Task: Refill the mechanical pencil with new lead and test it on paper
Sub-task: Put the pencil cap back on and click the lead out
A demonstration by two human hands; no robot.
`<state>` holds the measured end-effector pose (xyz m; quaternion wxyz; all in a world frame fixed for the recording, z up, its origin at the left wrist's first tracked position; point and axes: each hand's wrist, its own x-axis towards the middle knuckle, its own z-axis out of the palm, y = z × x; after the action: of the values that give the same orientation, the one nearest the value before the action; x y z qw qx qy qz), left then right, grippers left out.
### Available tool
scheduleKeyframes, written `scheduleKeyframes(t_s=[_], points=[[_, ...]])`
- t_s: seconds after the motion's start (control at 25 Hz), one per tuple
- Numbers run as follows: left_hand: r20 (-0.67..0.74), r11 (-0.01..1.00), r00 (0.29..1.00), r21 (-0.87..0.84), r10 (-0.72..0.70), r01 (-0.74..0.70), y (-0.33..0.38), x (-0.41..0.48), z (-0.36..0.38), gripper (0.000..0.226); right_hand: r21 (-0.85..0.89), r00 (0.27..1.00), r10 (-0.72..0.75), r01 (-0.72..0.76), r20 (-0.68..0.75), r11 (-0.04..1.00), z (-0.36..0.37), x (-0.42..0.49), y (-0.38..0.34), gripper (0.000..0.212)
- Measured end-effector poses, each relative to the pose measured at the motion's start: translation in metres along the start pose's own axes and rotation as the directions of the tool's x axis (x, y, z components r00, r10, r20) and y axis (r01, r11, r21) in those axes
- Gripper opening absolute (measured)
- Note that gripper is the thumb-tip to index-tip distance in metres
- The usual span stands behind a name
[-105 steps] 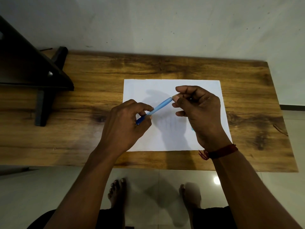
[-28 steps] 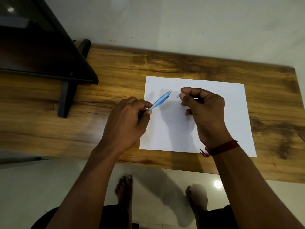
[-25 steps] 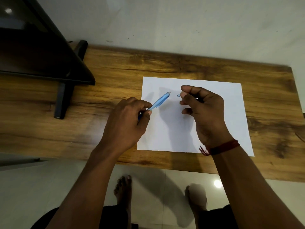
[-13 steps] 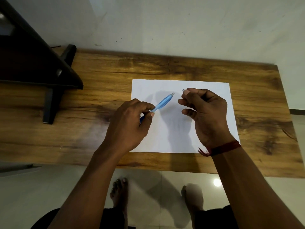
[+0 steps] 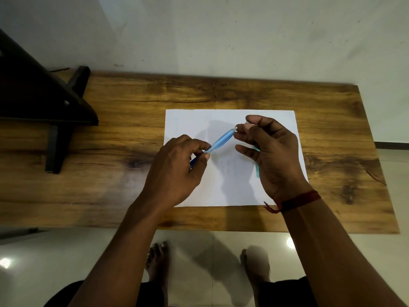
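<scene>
The left hand [image 5: 174, 167] pinches the blue mechanical pencil [image 5: 221, 140] near its tip, over the white paper [image 5: 274, 120] on the desk [image 5: 132, 107], rear end raised toward the right hand [image 5: 270, 149]. The right thumb and forefinger are pressed together at that end — whether on lead or cap cannot be told. Steady the barrel and align before pushing — lead snaps easily. No legible writing.

wall [image 5: 221, 29]: pale, scuffed | floor [image 5: 55, 258]: glossy tiles, light glints | wooden table [image 5: 132, 107] | dark stand [image 5: 55, 129] at its left
</scene>
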<state>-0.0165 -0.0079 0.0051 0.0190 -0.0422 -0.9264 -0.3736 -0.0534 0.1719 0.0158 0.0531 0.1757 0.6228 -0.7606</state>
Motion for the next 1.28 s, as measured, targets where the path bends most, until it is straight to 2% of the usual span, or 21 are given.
scheduleKeyframes(t_s=[0.48,0.84,1.28], points=[[0.021,1.0,1.0,0.024,-0.004,0.004,0.01,0.003,0.01,0.02,-0.015,1.0,0.002,-0.002,0.013,1.0,-0.015,0.003,-0.001,0.02],[0.04,0.999,0.999,0.04,-0.005,0.004,0.012,0.004,0.01,0.021,-0.161,1.0,-0.026,0.027,0.005,0.987,-0.015,0.004,0.001,0.011],[0.0,1.0,1.0,0.016,-0.017,0.017,0.011,0.004,0.012,0.02,-0.088,1.0,0.016,-0.017,-0.013,0.996,-0.004,0.003,-0.001,0.035]])
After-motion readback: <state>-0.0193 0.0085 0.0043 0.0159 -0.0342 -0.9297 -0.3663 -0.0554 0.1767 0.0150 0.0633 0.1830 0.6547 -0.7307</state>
